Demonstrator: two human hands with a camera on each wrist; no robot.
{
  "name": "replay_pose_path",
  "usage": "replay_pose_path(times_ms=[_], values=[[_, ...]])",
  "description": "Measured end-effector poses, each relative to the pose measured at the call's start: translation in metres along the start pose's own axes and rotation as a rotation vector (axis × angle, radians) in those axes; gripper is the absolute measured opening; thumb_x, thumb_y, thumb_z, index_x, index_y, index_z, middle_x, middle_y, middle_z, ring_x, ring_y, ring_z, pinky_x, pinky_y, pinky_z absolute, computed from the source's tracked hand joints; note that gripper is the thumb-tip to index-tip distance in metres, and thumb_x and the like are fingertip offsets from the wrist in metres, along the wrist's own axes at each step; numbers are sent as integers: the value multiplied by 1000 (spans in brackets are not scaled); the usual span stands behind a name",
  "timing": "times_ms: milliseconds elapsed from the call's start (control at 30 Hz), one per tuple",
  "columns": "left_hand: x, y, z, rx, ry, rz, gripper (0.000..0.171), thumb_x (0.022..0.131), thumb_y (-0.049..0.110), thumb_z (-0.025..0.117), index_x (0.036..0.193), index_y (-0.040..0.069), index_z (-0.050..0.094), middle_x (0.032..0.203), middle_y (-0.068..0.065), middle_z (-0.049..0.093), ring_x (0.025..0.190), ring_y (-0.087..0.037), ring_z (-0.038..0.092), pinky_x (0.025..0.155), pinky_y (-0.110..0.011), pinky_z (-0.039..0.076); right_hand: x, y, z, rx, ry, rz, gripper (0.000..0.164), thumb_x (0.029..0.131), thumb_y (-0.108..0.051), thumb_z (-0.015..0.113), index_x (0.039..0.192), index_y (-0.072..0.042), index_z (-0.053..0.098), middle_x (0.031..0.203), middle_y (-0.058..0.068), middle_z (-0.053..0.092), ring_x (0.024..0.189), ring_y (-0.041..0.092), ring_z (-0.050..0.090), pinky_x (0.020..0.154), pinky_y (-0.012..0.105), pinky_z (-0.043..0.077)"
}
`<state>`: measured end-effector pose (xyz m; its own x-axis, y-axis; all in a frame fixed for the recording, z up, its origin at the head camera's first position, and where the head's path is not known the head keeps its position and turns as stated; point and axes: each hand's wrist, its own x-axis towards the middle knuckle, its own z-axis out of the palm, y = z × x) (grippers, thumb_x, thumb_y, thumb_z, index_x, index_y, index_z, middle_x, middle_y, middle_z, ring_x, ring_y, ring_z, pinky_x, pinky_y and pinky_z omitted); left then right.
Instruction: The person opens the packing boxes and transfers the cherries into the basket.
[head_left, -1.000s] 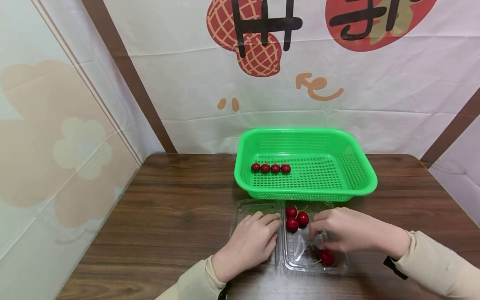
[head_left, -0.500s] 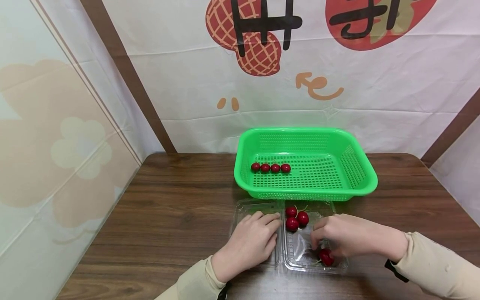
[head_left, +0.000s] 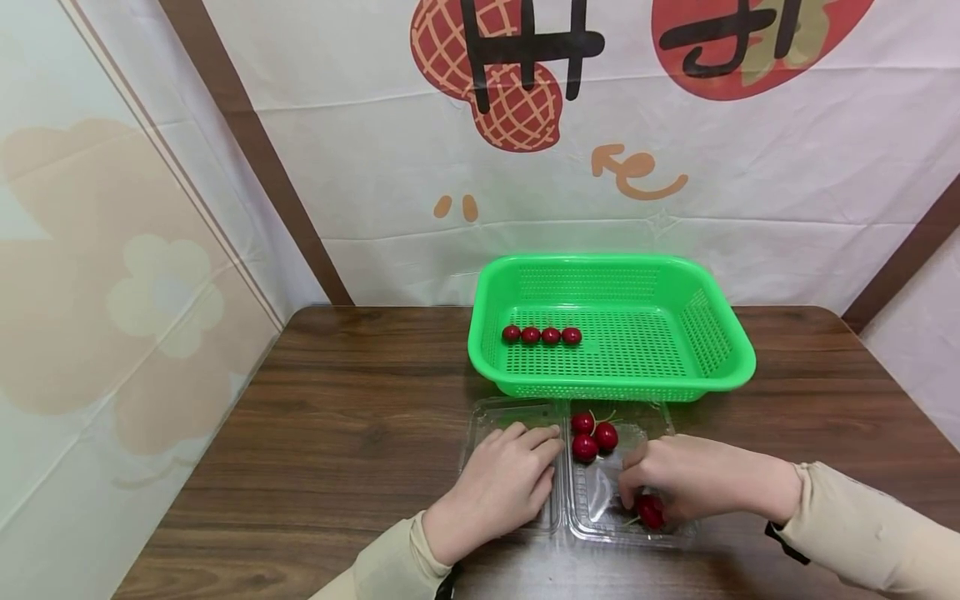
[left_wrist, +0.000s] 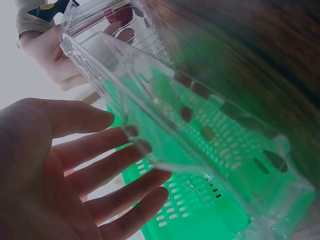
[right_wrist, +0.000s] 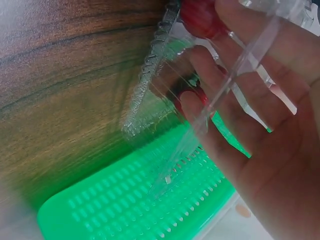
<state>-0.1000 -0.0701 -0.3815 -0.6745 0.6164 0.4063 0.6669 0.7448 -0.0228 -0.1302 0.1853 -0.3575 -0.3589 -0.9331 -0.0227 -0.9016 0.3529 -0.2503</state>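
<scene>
A clear plastic clamshell box [head_left: 600,525] lies opened flat on the table. Three red cherries [head_left: 584,448] with stems sit at the far left of its right half. Near the front of that half, my right hand [head_left: 686,475] pinches another cherry [head_left: 650,511] between thumb and fingers; in the right wrist view the thumb presses against this cherry [right_wrist: 200,19]. My left hand [head_left: 502,483] rests over the box's left half, its fingers fairly straight and spread. The left wrist view shows that hand [left_wrist: 85,170] touching the clear wall with its fingertips.
A green plastic basket [head_left: 615,385] stands just behind the box. Several cherries [head_left: 551,336] form a row on its floor at the left. The brown wooden table [head_left: 337,417] reaches back to a printed cloth [head_left: 375,150].
My right hand has moved down toward the front of the box and closed its fingers on the front cherry, which has shifted slightly. The left hand stays where it was.
</scene>
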Motion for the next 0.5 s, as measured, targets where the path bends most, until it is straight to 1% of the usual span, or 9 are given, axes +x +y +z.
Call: replay_pose_path(times_ms=[100,233,500], values=[[0,0,0,3,5,0,29,80,22,60,106,15,69,114,1,66,91,-17,58,66,-32,49,2,0,1,-6,-11,1,33,54,-10,74,81,-27,66,81,-17,57,67,-3,51,52,11,42],[0,0,0,1,2,-1,28,81,23,60,106,15,69,115,1,66,91,-17,58,67,-32,49,3,1,3,14,-21,-6,33,54,-10,74,81,-27,65,80,-16,56,67,-3,50,53,11,41],[0,0,-1,4,7,5,29,81,22,60,107,15,69,115,1,66,91,-17,57,67,-32,49,1,3,6,15,-3,-15,29,58,-17,77,81,-29,63,78,-18,54,64,-5,48,51,10,39]])
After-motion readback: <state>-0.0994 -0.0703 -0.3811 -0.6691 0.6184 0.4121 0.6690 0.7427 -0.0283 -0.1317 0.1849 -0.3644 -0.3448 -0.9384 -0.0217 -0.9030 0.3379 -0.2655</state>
